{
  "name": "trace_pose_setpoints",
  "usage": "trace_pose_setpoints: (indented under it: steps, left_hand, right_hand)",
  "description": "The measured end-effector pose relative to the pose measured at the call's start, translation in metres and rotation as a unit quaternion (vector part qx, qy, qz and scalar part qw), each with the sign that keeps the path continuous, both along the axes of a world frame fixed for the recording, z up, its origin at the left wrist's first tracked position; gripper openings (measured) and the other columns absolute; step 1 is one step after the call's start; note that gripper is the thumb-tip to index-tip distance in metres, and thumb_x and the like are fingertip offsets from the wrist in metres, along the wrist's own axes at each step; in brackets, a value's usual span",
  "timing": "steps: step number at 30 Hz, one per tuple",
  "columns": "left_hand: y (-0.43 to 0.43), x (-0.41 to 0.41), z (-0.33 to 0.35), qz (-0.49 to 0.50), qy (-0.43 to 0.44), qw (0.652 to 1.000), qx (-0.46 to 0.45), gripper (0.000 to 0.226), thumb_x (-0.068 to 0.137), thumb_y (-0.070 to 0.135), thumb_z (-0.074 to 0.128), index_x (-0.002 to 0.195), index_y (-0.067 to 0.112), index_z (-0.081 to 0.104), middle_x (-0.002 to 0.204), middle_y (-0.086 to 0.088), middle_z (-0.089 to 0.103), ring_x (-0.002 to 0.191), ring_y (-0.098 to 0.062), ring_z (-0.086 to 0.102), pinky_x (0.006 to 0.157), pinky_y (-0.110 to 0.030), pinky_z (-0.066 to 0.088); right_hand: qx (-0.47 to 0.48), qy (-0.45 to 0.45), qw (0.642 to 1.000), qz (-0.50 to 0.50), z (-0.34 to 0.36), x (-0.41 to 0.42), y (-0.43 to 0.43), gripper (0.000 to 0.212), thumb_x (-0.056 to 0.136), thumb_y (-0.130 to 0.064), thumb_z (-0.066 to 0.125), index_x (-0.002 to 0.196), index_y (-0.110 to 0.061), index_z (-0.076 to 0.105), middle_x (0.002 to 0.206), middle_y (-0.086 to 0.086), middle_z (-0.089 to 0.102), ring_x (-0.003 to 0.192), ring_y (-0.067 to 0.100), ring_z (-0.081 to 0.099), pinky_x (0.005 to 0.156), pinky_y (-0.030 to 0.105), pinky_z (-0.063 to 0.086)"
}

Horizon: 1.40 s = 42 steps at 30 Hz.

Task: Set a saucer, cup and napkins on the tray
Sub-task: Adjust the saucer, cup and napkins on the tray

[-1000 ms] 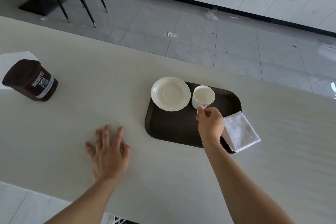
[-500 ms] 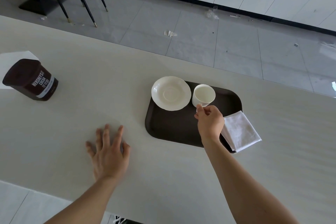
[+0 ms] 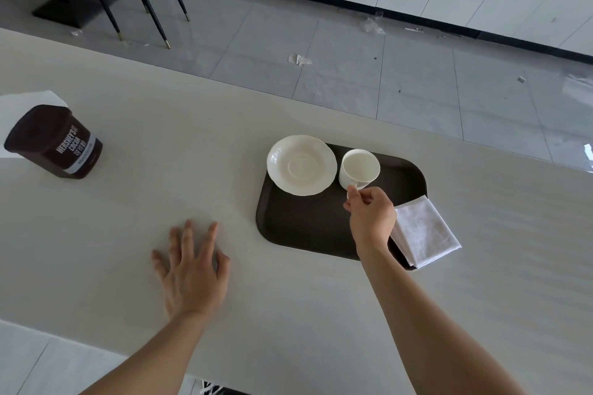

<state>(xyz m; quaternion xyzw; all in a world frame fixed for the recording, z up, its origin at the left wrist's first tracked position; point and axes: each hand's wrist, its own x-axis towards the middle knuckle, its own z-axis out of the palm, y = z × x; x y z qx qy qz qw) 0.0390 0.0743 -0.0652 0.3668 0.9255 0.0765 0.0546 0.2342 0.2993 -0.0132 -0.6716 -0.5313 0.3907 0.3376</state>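
**Cup held by its handle on the tray**

Head view: a dark brown tray [image 3: 308, 228] lay on the pale worktop [image 3: 160, 189], right of centre. A white saucer [image 3: 301, 164] sat at the tray's far left corner, its rim reaching out past the tray's edge. Just to its right stood a white cup [image 3: 359, 167], upright and empty, on the tray's far side. The right hand [image 3: 372, 218] reached over the tray from the near side, its fingers [image 3: 352, 195] pinching the cup's handle on the near side of the cup. A stack of folded white napkins [image 3: 423, 232] rested at the tray's near right corner, hanging partly over the edge onto the worktop, just beside the right hand. The left hand [image 3: 191, 269] lay flat on the worktop, left of the tray and apart from it, fingers spread, holding nothing. Far to the left a brown cocoa tub [image 3: 56, 143] stood on the worktop, with a white sheet [image 3: 19, 106] behind it.
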Motion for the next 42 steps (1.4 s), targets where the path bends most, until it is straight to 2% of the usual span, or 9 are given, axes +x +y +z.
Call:
trace_pose_setpoints:
  steps: [6,16,20,25,28,32,37,40,42]
  left_hand:
    - [0.000,0.001,0.000,0.002,0.001,1.000,-0.008,0.059,0.090,0.036,0.055,0.147,0.037,0.039,0.160,-0.010,0.030,0.151,-0.033,0.017,0.117,-0.063,0.011]
    - [0.000,0.000,-0.001,0.000,0.002,1.000,0.001,0.060,0.086,0.042,0.040,0.146,0.036,0.041,0.158,-0.012,0.033,0.150,-0.034,0.019,0.116,-0.063,0.012]
    - [0.001,0.001,-0.001,-0.001,0.005,1.000,0.009,0.059,0.086,0.041,0.038,0.145,0.035,0.043,0.157,-0.012,0.035,0.149,-0.034,0.021,0.115,-0.063,0.013]
    - [-0.001,0.000,0.000,0.001,-0.003,1.000,0.009,0.060,0.086,0.042,0.035,0.145,0.035,0.042,0.158,-0.012,0.032,0.150,-0.034,0.019,0.116,-0.063,0.012]
    - [0.000,0.001,0.001,0.001,-0.006,1.000,0.010,0.062,0.085,0.044,0.032,0.146,0.035,0.041,0.158,-0.013,0.031,0.150,-0.035,0.018,0.116,-0.063,0.011]
    - [0.000,0.001,0.000,0.003,-0.007,1.000,0.012,0.061,0.086,0.043,0.033,0.145,0.035,0.042,0.159,-0.012,0.031,0.150,-0.034,0.017,0.116,-0.062,0.010]
    - [-0.001,0.000,-0.005,0.002,-0.001,1.000,0.018,0.059,0.085,0.041,0.038,0.144,0.035,0.043,0.157,-0.013,0.033,0.149,-0.035,0.021,0.115,-0.063,0.011]
    - [-0.001,-0.001,-0.006,-0.001,0.002,1.000,0.021,0.059,0.085,0.042,0.037,0.144,0.035,0.042,0.156,-0.013,0.034,0.148,-0.036,0.022,0.114,-0.064,0.013]
    - [-0.001,-0.002,-0.007,-0.003,0.003,1.000,0.023,0.059,0.085,0.042,0.035,0.144,0.036,0.041,0.156,-0.013,0.034,0.148,-0.036,0.021,0.114,-0.065,0.013]
  right_hand:
    - [-0.027,0.017,0.999,0.012,0.007,0.004,-0.002,0.022,0.086,-0.043,0.071,0.077,-0.024,0.064,0.068,-0.011,0.072,0.062,0.000,0.071,0.061,0.022,0.045]
    - [-0.006,0.005,1.000,0.004,0.017,0.056,-0.006,0.010,0.090,-0.025,0.068,0.080,-0.028,0.067,0.076,-0.007,0.074,0.065,0.003,0.073,0.070,0.026,0.054]
    - [0.054,-0.110,0.992,0.013,0.029,0.106,0.000,0.014,0.087,-0.016,0.063,0.077,-0.024,0.067,0.076,0.000,0.073,0.074,0.020,0.067,0.065,0.027,0.046]
    - [0.085,-0.266,0.959,0.046,0.031,0.142,0.015,0.014,0.087,-0.010,0.063,0.096,-0.012,0.073,0.095,0.008,0.071,0.084,0.031,0.063,0.067,0.031,0.042]
    - [0.074,-0.364,0.925,0.081,0.029,0.151,0.022,0.025,0.090,-0.025,0.067,0.113,-0.018,0.069,0.114,0.006,0.067,0.105,0.030,0.057,0.067,0.033,0.043]
    - [-0.039,-0.438,0.889,0.125,0.025,0.157,0.032,0.047,0.090,-0.046,0.063,0.128,-0.019,0.057,0.125,0.005,0.060,0.119,0.030,0.048,0.073,0.036,0.041]
    - [-0.084,-0.387,0.913,0.099,0.026,0.160,0.037,0.027,0.088,-0.033,0.062,0.110,-0.019,0.067,0.105,0.007,0.069,0.089,0.032,0.061,0.066,0.033,0.042]
    - [-0.084,-0.262,0.960,0.058,0.029,0.160,0.036,0.013,0.079,-0.021,0.065,0.091,-0.020,0.071,0.083,0.001,0.073,0.065,0.026,0.069,0.057,0.031,0.048]
    - [-0.095,-0.172,0.980,0.020,0.029,0.158,0.037,0.006,0.076,-0.015,0.068,0.081,-0.018,0.070,0.079,0.001,0.073,0.061,0.025,0.071,0.061,0.036,0.057]
